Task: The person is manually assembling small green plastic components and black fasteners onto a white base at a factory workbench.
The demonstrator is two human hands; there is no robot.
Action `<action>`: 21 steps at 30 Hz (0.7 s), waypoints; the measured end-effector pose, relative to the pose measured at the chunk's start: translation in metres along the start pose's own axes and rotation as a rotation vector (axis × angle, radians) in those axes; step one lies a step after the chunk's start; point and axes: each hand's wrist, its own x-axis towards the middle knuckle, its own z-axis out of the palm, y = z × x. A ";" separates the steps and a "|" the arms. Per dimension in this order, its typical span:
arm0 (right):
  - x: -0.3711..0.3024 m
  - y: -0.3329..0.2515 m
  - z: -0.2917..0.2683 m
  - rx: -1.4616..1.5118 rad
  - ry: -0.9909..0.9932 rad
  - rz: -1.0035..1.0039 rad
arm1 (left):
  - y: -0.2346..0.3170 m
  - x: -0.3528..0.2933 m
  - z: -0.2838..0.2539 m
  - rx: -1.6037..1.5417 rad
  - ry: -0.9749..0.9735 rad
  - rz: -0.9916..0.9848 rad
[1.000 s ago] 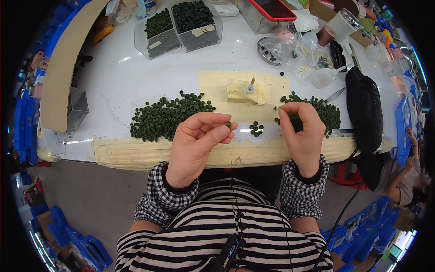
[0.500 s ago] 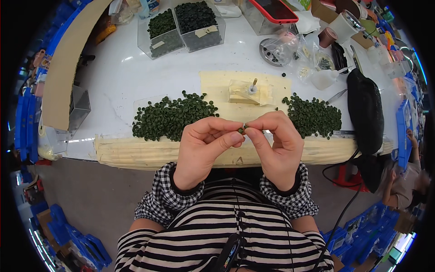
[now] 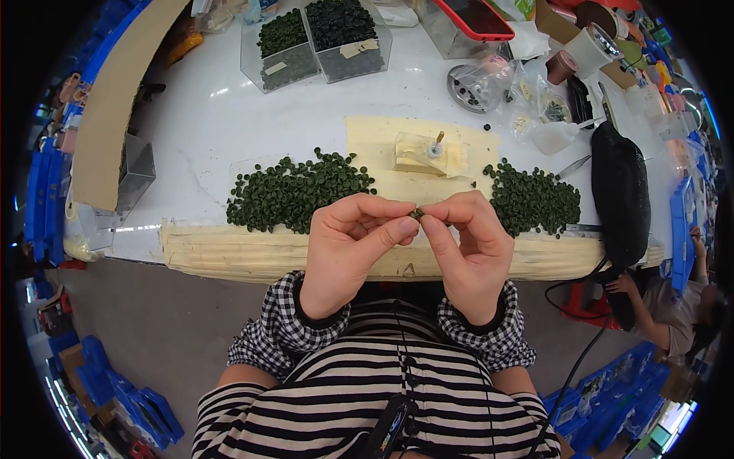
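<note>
My left hand [image 3: 345,243] and my right hand [image 3: 472,246] meet over the table's front edge. Thumb and forefinger of each pinch a small dark green round piece [image 3: 417,213], mostly hidden by the fingertips; whether it is one part or two pressed together I cannot tell. Just beyond my left hand spreads a loose pile of small green cup-shaped discs [image 3: 298,191]. A second pile of similar green discs [image 3: 535,200] lies beyond my right hand. Farther back, between the piles, a tape-wrapped block [image 3: 417,157] carries an upright peg with a white collar.
Clear bins of green and black pieces [image 3: 348,65] stand at the back. To the right are a red-framed phone [image 3: 478,19], a round dish [image 3: 466,88], a white squeeze bottle [image 3: 554,138], tweezers [image 3: 575,165] and a black padded object [image 3: 619,195]. Cardboard [image 3: 115,115] borders the left. Another person [image 3: 665,314] is at far right.
Both hands keep their pinch on the small green piece, with slight finger movement. The whole view has shifted a little. The other person's arm at far right has moved.
</note>
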 end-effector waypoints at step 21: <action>-0.002 0.004 -0.007 -0.081 -0.121 -0.178 | 0.011 0.001 -0.002 0.209 -0.047 0.139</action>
